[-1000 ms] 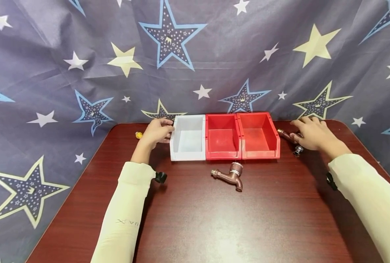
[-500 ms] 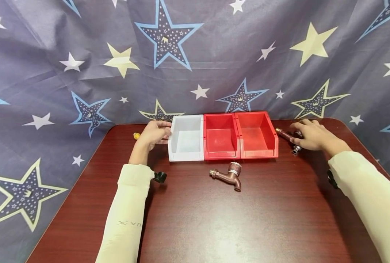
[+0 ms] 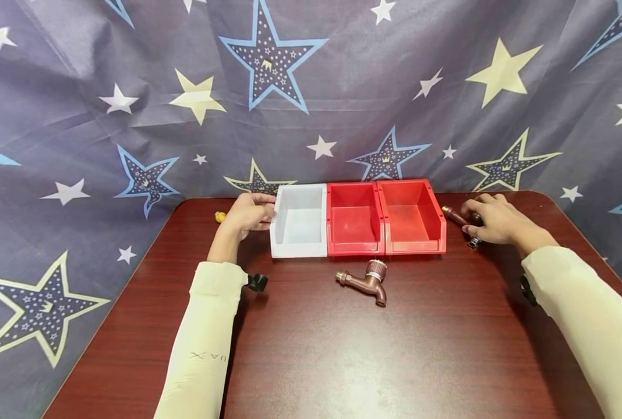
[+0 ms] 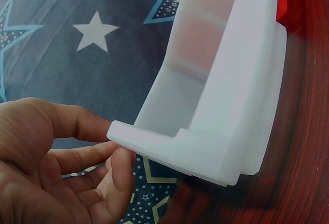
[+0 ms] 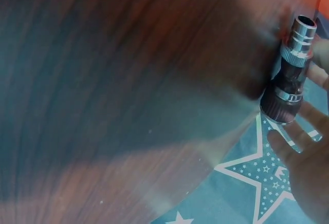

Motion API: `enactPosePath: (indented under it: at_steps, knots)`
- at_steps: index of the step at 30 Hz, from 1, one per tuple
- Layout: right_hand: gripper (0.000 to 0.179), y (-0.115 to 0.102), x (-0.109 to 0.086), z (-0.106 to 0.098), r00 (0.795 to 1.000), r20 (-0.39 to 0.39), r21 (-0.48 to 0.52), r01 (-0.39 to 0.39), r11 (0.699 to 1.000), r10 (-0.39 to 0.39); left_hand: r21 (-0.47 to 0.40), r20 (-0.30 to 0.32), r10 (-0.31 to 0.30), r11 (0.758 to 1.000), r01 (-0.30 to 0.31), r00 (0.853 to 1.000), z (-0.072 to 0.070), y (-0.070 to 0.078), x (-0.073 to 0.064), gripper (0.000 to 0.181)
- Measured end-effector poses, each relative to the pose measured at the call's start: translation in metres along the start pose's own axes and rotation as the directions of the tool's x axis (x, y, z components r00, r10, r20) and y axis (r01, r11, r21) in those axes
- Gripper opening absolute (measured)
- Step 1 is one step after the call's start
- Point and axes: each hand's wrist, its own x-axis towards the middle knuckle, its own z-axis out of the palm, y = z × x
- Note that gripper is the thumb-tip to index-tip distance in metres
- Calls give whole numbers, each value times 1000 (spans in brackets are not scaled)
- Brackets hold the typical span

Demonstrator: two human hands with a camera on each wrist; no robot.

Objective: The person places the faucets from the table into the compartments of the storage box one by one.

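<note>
Left of the white bin (image 3: 299, 251), well apart from it, a small yellow thing (image 3: 220, 216) sits on the dark red wooden table (image 3: 300, 326), too small in view to make out. Between that and the white bin comes the person's left hand (image 3: 245, 214), its cream sleeve (image 3: 198, 343) reaching in from the front; thumb and fingers pinch the rim of the white bin at its rear left corner. Touching the white bin's right side stands the middle red bin (image 3: 355, 247). To the right and front of the white bin, a copper-coloured faucet (image 3: 370, 285) lies loose on the table. Further right of the white bin, the right red bin (image 3: 414, 247) adjoins the middle one. Farthest right of the white bin, past both red bins, a second faucet (image 3: 455, 216) lies with its brass end pointing towards them; its chrome ribbed end and dark ridged knob show in the right wrist view. The right hand (image 3: 494, 221) curls its fingers and thumb round this faucet, though how firmly I cannot tell. Behind the white bin hangs a grey-blue star-patterned cloth (image 3: 342, 75)
</note>
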Motion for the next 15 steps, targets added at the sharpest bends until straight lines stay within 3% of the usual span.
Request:
enactPosePath:
  at_steps: [15]
  knots:
    - [42, -7, 6, 0, 998, 53, -11, -28, 1000, 29, -1, -4, -7, 1000, 7, 1000, 1, 1, -2, 44]
